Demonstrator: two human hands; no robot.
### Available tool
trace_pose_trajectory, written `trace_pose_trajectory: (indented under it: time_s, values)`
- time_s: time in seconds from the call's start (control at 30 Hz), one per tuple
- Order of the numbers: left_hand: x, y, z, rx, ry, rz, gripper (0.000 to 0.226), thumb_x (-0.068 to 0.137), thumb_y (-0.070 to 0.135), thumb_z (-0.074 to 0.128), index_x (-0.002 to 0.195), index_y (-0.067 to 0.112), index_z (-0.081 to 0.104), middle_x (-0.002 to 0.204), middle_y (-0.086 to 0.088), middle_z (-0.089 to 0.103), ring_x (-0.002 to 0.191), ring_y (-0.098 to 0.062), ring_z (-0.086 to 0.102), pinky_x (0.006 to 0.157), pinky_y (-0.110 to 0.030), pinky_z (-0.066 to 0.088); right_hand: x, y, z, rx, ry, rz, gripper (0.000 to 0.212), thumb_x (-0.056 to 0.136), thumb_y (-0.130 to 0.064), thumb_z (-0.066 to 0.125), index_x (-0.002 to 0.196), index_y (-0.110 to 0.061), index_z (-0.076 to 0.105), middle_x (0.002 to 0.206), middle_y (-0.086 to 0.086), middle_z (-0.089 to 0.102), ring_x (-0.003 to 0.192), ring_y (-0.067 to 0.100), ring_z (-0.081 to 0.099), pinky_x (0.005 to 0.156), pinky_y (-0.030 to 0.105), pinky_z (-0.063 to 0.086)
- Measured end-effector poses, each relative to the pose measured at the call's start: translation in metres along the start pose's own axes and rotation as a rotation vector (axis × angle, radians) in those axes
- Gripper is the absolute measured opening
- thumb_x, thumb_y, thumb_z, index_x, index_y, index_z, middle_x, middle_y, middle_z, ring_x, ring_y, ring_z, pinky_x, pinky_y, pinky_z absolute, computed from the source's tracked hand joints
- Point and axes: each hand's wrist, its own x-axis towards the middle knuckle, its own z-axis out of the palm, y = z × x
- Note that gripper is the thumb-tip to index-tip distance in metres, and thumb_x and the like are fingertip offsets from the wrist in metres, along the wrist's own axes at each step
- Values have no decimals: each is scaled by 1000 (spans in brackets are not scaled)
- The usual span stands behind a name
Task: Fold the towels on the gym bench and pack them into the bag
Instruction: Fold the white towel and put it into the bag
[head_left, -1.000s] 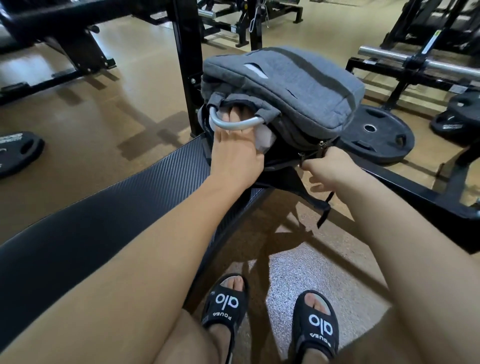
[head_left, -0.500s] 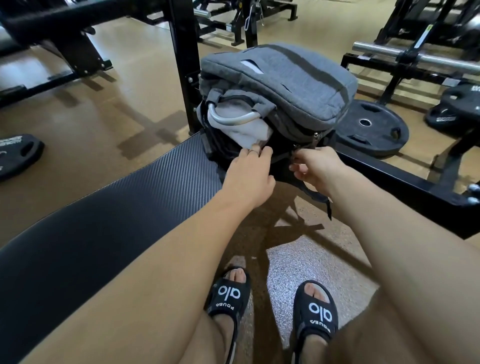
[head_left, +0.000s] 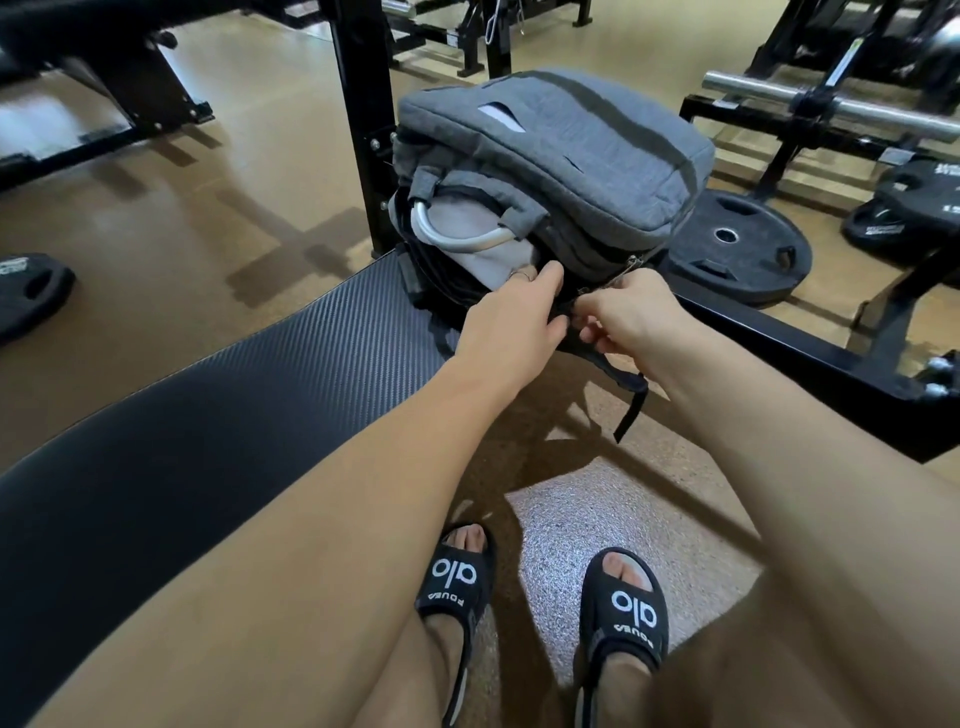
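on the bench (head_left: 218, 415) lies a grey bag (head_left: 571, 150), pale towel (head_left: 467, 234) showing inside.

Grey bag (head_left: 571, 150), pale grey towel (head_left: 478, 249), black carbon-weave bench (head_left: 260, 395), black slides (head_left: 457, 582)

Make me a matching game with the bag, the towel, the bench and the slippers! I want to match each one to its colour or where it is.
Things:
1. bag
2. towel
3. bench
4. slippers

Descriptions:
A. black with white letters, on the person's feet
B. light grey, tucked inside the open bag
C. dark grey fabric, lying on the end of the bench
D. black textured pad, under the bag

Pairs: 1-C, 2-B, 3-D, 4-A
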Motion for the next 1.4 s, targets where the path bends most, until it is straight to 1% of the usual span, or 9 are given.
trace_pose_trajectory:
  time_s: [0.17,0.33,0.5,0.6,0.67,0.83,0.97,1.1,1.4]
  values:
    - [4,7,2,148,20,62,33,92,30,65,116,15,49,111,-6,57,96,-35,63,59,-39,33,-2,-3,-2,-72,-47,-42,8,89,-7,65,83,-2,69,74,15,67,58,17,56,48,24,46]
    - [9,9,5,278,74,84,27,92,24,66,116,18,53,109,-3,62,93,-32,67,59,-38,27,-11,-11,-2,-171,-165,-122,11,90,0,57,91,0,68,60,4,60,55,15,55,52,24,51]
    - [12,6,7,313,101,61,12,94,20,66,103,15,60,93,-4,67,74,-31,70,52,-35,28,-6,-9,-9,204,-137,111,25,94,-1,53,119,-1,55,83,11,59,74,21,63,61,28,61]
    - [14,8,7,221,63,27,18,103,28,52,109,12,60,109,-7,64,93,-31,67,59,-37,34,-3,-1,-9,483,-221,282,20,102,-15,45,118,-6,53,91,11,59,81,23,63,74,33,60]
    - [13,15,4,132,14,-32,22,105,30,47,114,13,59,119,-7,58,104,-31,62,66,-39,38,-2,0,-6,572,-243,253,20,102,-20,46,113,-8,59,92,8,62,80,20,63,80,33,58]
    - [11,29,-1,-3,-24,-178,24,106,28,42,112,12,60,124,-9,49,108,-32,56,76,-44,46,7,4,3,625,-154,166,23,101,-14,51,119,-5,62,82,4,63,52,9,55,53,23,51]
    - [10,37,-2,30,-39,-194,21,104,22,44,114,11,59,128,-12,47,114,-33,53,81,-47,50,11,2,5,710,-99,185,13,100,-4,48,92,-7,59,64,1,52,33,4,43,36,18,36]
    - [4,36,-11,153,12,-152,21,105,22,44,117,12,58,126,-12,52,109,-33,56,68,-40,36,19,1,7,739,-14,216,15,97,-2,47,89,-9,57,60,0,51,46,8,48,40,18,39]
    - [-7,12,-30,208,109,-84,17,103,19,45,110,13,60,107,-9,61,99,-32,62,64,-38,36,19,-7,6,857,18,229,24,98,4,35,90,-10,52,75,1,45,57,6,44,47,17,43]
